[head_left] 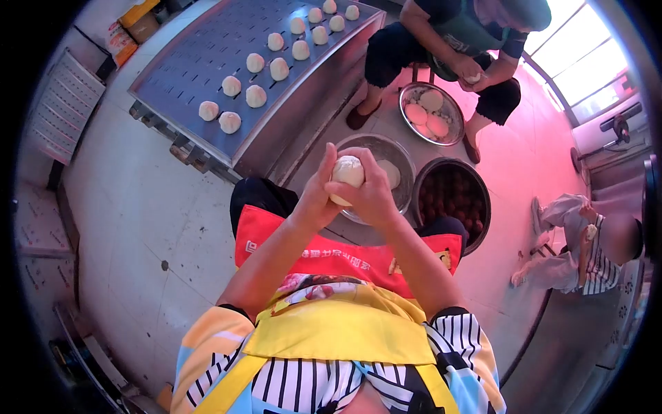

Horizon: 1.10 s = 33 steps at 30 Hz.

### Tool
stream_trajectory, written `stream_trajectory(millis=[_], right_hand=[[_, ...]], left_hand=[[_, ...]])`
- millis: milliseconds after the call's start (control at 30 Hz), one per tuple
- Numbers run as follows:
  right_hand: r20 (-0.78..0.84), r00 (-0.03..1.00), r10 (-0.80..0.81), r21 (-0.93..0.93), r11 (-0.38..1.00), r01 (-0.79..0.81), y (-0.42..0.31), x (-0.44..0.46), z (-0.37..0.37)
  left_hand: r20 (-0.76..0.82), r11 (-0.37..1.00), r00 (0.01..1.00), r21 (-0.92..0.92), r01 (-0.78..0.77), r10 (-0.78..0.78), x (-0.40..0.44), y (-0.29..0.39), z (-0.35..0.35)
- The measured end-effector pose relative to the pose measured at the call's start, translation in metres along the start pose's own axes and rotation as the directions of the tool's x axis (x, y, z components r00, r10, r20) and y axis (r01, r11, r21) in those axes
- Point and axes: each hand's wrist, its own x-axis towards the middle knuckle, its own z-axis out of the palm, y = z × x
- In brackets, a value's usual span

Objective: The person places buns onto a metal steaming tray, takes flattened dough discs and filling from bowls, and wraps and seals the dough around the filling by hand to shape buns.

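Both of my hands close around one pale dough ball (pixel 348 171) in front of my red and yellow apron (pixel 338 331). My left hand (pixel 316 194) wraps its left side, the thumb pointing up. On the other side my right hand (pixel 376 190) curls its fingers over the ball; its underside is hidden. Below the hands is a metal bowl (pixel 407 162) with a piece of white dough (pixel 390 174) inside. Right of that bowl stands a dark tub (pixel 452 165) full of small reddish-brown balls.
A perforated metal tray (pixel 186 76) at upper left carries two rows of dough balls (pixel 256 96). Across from me, a seated person (pixel 458 41) works dough over a metal basin (pixel 455 138) of dough pieces. Another person (pixel 586 248) sits at the right.
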Motion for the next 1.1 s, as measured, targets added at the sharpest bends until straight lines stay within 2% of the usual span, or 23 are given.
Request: stream_trajectory(millis=[33, 67, 133, 233, 333, 433, 500, 533, 600, 633, 733, 800, 833, 933, 967, 1100], right_hand=[[-0.006, 0.999, -0.041, -0.035, 0.999, 0.041, -0.004, 0.0, 0.0], [0.024, 0.998, -0.052, 0.019, 0.999, 0.051, -0.006, 0.001, 0.0], [0.081, 0.995, -0.066, 0.127, 0.99, 0.056, -0.009, -0.001, 0.002], [-0.091, 0.996, -0.011, -0.118, 0.993, 0.0, 0.004, 0.002, 0.013], [-0.074, 0.997, 0.008, 0.088, 0.996, -0.002, -0.017, -0.001, 0.013], [0.049, 0.97, -0.238, -0.168, 0.955, 0.243, -0.005, 0.004, 0.019], [0.107, 0.945, -0.31, -0.282, 0.902, 0.328, -0.004, 0.009, 0.019], [0.142, 0.931, -0.337, -0.335, 0.869, 0.365, -0.004, 0.011, 0.017], [0.299, 0.885, -0.357, -0.431, 0.777, 0.459, -0.012, 0.021, 0.008], [0.378, 0.851, -0.364, -0.466, 0.719, 0.515, -0.02, 0.028, 0.006], [0.452, 0.887, -0.098, -0.655, 0.638, 0.404, -0.045, 0.037, 0.018], [0.504, 0.863, -0.026, -0.69, 0.589, 0.421, -0.046, 0.047, 0.029], [0.526, 0.85, 0.009, -0.706, 0.562, 0.431, -0.047, 0.052, 0.036], [0.595, 0.799, -0.087, -0.627, 0.572, 0.529, -0.031, 0.065, 0.063], [0.605, 0.794, -0.062, -0.628, 0.576, 0.523, -0.031, 0.069, 0.071], [0.641, 0.767, 0.007, -0.598, 0.631, 0.494, -0.048, 0.099, 0.1]], left_hand=[[0.04, 1.0, 0.999, -0.008, 0.03, -0.029, -0.004, 0.005, 0.002], [0.079, 0.998, 0.995, -0.014, 0.056, -0.054, -0.007, 0.01, 0.002], [0.068, 0.999, 0.997, -0.007, -0.032, 0.033, -0.008, 0.006, 0.0], [-0.003, 0.992, 0.992, 0.035, -0.125, 0.126, -0.008, -0.005, 0.001], [-0.05, 0.991, 0.992, 0.066, -0.112, 0.116, -0.017, 0.002, 0.007], [-0.031, 0.99, 0.99, -0.021, -0.136, 0.135, -0.014, 0.007, -0.01], [-0.008, 0.983, 0.991, -0.12, -0.137, 0.137, -0.011, 0.008, -0.018], [0.014, 0.987, 0.992, -0.106, -0.12, 0.123, -0.011, 0.011, -0.022], [0.058, 0.993, 0.994, -0.08, -0.088, 0.093, -0.011, 0.02, -0.032], [0.026, 0.992, 0.996, -0.097, -0.08, 0.083, -0.009, 0.021, -0.036], [-0.065, 0.986, 0.994, -0.135, -0.101, 0.093, -0.001, 0.02, -0.048], [-0.116, 0.977, 0.983, -0.137, -0.161, 0.146, 0.001, 0.025, -0.053], [-0.213, 0.957, 0.957, -0.171, -0.236, 0.198, 0.0, 0.029, -0.05], [-0.26, 0.938, 0.937, -0.197, -0.287, 0.232, -0.003, 0.047, -0.067], [-0.362, 0.912, 0.901, -0.235, -0.336, 0.239, 0.001, 0.053, -0.068], [-0.335, 0.881, 0.889, -0.247, -0.404, 0.314, -0.006, 0.075, -0.099]])
